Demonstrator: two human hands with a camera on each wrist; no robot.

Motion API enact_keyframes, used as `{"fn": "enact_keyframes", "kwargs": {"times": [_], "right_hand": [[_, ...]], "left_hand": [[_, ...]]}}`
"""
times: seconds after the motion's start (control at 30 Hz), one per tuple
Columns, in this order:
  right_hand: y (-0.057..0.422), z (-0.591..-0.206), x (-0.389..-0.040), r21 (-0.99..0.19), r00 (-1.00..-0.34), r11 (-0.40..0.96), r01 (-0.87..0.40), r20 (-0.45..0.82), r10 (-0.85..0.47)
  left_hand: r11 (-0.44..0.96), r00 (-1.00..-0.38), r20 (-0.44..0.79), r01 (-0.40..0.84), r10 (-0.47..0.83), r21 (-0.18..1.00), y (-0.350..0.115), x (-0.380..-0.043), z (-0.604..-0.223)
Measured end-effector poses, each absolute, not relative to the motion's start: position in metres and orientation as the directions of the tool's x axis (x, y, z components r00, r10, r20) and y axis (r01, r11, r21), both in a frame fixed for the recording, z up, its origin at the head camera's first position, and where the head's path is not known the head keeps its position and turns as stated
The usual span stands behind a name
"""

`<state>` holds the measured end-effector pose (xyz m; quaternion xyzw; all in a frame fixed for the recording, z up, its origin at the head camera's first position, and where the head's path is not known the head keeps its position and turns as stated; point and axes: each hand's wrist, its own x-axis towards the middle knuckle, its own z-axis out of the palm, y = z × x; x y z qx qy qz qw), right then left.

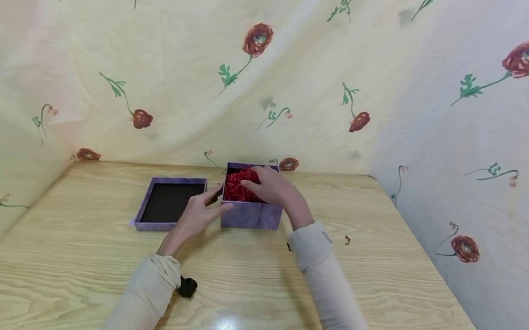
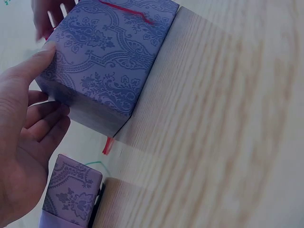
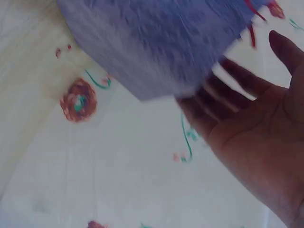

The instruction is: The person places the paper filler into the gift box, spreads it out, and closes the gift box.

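Note:
A purple patterned box (image 1: 251, 217) stands at the back middle of the table, filled with crinkled red shredded paper (image 1: 235, 189). My left hand (image 1: 197, 214) grips the box's left front corner; in the left wrist view its thumb presses the front face and its fingers lie against the side. Over the paper at the box's right side is my right hand (image 1: 274, 184), its fingers reaching onto the filling. In the right wrist view this hand (image 3: 251, 109) has loosely extended fingers at the rim, their tips partly hidden behind the box. A red strand (image 2: 128, 10) hangs down the front face.
Left of the box lies the purple lid (image 1: 158, 226), black inside facing up. A loose red shred (image 1: 347, 240) is on the wooden table (image 1: 400, 295) to the right. Flower-printed cloth (image 1: 182, 72) hangs behind and along both sides.

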<state>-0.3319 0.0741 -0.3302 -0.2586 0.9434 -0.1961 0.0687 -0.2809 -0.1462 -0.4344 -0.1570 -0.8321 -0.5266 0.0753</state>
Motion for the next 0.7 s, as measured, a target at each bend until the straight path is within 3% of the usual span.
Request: {"fn": "enact_keyframes", "kwargs": {"times": [0.27,0.47,0.7], "right_hand": [[0.105,-0.323,-0.308,-0.597,-0.789,0.612,-0.519,0.058,-0.612],[0.110,-0.328,-0.300,-0.628,-0.742,0.549,-0.551,0.068,-0.667],[0.105,-0.335,-0.306,-0.638,-0.749,0.557,-0.531,0.045,-0.661]], "left_hand": [[0.393,-0.942,0.281,0.333,0.185,0.857,-0.146,-0.281,-0.434],[0.387,-0.941,0.288,0.336,0.178,0.859,-0.146,-0.281,-0.433],[0.385,-0.939,0.291,0.341,0.183,0.858,-0.146,-0.281,-0.434]]}}
